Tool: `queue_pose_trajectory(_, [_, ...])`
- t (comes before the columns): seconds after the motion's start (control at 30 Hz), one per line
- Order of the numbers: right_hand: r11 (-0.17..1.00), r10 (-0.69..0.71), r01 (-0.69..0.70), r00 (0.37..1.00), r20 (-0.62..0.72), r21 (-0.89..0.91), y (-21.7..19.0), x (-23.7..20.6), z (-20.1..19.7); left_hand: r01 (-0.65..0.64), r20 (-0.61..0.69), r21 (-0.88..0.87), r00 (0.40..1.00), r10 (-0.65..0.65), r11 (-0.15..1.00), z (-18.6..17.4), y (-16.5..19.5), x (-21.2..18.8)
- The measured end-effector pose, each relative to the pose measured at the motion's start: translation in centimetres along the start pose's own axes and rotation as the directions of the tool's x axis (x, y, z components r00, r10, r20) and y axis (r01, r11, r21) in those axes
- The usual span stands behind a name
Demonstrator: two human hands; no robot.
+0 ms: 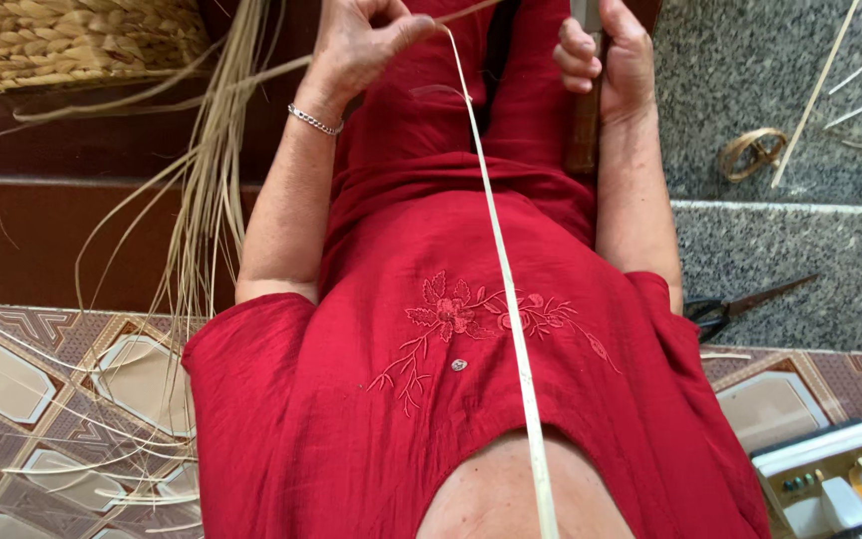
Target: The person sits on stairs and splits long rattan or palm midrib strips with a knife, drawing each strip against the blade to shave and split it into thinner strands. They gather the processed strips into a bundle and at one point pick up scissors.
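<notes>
Left hand: pinches the pale strip, which runs down over the red dress.
Right hand: clenched around a dark handle.
Edges: granite step right; scissors beside the forearm.
Left side: loose fibres, woven basket.

Red embroidered dress — silver bracelet

Left hand pinches pale reed strip running down over red dress; right hand grips knife handle.
</notes>
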State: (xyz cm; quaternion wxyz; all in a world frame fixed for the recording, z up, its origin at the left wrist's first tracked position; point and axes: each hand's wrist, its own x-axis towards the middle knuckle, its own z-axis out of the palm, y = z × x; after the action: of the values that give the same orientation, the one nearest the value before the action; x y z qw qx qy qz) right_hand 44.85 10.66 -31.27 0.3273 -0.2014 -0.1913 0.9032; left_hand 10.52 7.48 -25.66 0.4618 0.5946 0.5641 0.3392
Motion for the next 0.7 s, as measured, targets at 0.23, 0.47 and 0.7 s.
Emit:
queue_pose_trajectory(0.23, [0.993, 0.012, -0.005, 0.998, -0.054, 0.12, -0.9, 0.7, -0.3, -0.012, -0.029, -0.027, 1.0, 0.011, 1.0, -1.1, -0.7, 0.6])
queue_pose_trajectory(0.47, [0.977, 0.047, -0.027, 0.995, -0.093, 0.213, -1.8, 2.1, -0.4, 0.035, -0.023, 0.003, 0.999, -0.034, 0.999, -2.0, -0.6, 1.2])
queue_pose_trajectory(0.7, [0.958, 0.053, -0.002, 0.984, -0.171, 0.288, -2.2, 3.5, -2.1, 0.096, 0.015, -0.075, 0.995, -0.095, 0.993, -2.3, -0.9, 2.0])
